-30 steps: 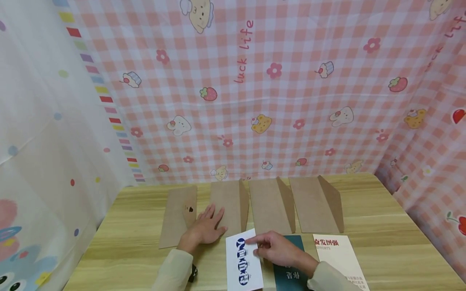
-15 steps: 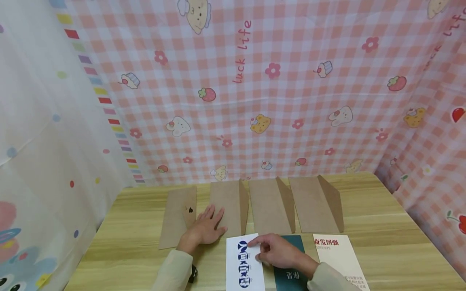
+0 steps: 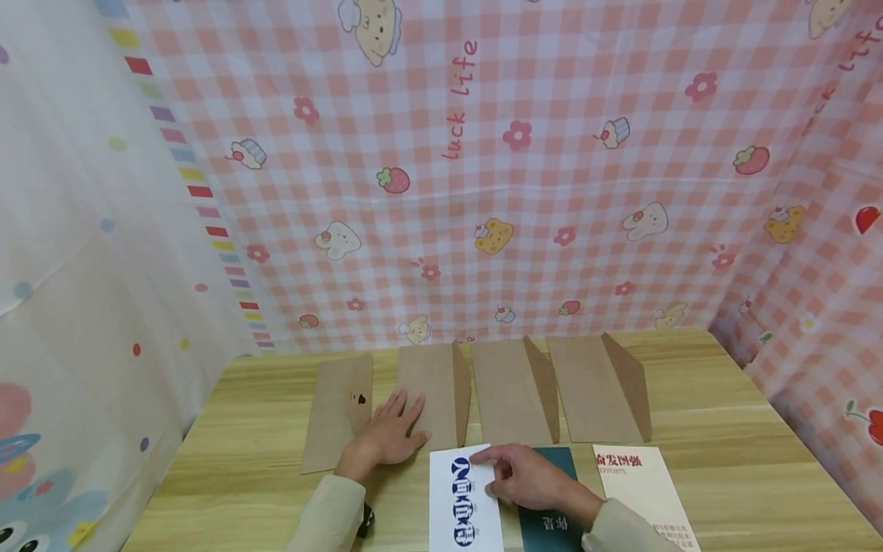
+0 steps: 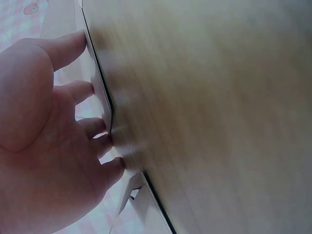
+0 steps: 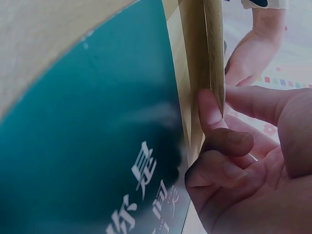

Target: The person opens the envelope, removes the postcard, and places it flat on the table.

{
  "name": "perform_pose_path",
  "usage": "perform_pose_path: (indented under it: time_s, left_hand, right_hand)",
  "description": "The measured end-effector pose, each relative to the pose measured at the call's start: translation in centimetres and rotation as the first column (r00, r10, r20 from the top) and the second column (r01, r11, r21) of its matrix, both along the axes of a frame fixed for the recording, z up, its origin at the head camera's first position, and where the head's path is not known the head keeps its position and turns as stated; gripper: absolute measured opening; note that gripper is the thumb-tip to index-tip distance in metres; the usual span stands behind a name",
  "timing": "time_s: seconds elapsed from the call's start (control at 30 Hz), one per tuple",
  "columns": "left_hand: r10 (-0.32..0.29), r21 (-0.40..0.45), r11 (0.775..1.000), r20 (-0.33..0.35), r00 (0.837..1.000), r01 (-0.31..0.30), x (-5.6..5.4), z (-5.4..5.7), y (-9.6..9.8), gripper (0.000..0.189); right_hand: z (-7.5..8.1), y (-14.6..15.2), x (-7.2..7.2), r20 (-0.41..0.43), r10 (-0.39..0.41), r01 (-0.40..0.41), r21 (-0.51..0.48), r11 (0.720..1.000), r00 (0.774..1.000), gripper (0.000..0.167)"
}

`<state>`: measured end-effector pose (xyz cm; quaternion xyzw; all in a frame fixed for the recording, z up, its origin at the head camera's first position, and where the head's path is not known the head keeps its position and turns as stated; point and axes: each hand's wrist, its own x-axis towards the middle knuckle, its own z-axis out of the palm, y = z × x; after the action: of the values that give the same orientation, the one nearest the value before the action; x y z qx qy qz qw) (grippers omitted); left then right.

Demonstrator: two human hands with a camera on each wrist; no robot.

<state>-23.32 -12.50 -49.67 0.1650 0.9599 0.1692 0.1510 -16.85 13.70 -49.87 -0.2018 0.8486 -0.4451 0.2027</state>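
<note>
My right hand (image 3: 527, 475) pinches the right edge of a white card (image 3: 444, 514) printed with large blue characters. Seen nearly edge-on in the right wrist view, the card (image 5: 218, 44) stands between thumb and index finger, raised off the table. The other fingers curl inward above a dark teal card (image 5: 97, 107) with white characters. My left hand (image 3: 389, 437) lies with its fingers spread, fingertips on the lower left part of a brown paper envelope (image 3: 429, 376) whose flap is open. In the left wrist view, the fingertips meet this envelope's edge at the tabletop.
A brown envelope (image 3: 327, 422) with a small dark mark lies left of my left hand. Two more envelopes with open flaps, one in the middle (image 3: 503, 391) and one at right (image 3: 586, 391), complete the row. A cream card (image 3: 641, 491) with red characters lies front right.
The white card has turned straighter and shifted slightly toward me with my right hand, mostly in the first half second. My left hand stays in place on the envelope.
</note>
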Motion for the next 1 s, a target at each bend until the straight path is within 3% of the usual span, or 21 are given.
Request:
perform_pose_path:
  time_s: [1.0]
  left_hand:
    - [-0.004, 0.002, 1.000, -0.006, 1.000, 0.004, 0.07, 0.08, 0.01, 0.067]
  right_hand:
    - [-0.23, -0.23, 0.14, -0.013, -0.011, 0.012, 0.027, 1.000, 1.000, 0.051]
